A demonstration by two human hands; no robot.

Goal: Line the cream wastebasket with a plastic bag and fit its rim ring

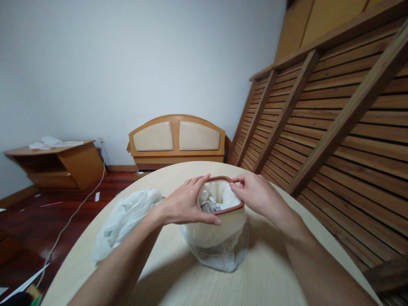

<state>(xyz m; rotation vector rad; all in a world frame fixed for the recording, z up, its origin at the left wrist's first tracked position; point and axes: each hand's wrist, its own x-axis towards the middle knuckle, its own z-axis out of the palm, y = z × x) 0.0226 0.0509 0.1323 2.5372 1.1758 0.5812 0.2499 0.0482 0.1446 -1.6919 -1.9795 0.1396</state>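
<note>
A small cream waste bin [219, 231] with a brown rim ring [234, 207] stands on a round pale wooden table [204, 276]. A clear plastic liner [223, 255] hangs down over its outside, and crumpled paper [210, 205] lies inside. My left hand [186, 204] grips the rim on the left side, thumb along the front edge. At the right side of the rim, my right hand [255, 193] pinches the ring and liner with its fingers closed. A loose crumpled clear plastic bag [124, 221] lies on the table just left of my left forearm.
A slatted wooden bed frame [334, 114] leans against the wall at the right. A padded headboard [177, 140] stands on the floor behind the table. At the far left is a wooden corner desk [57, 163] with papers, and a white cable [73, 214] runs across the dark floor.
</note>
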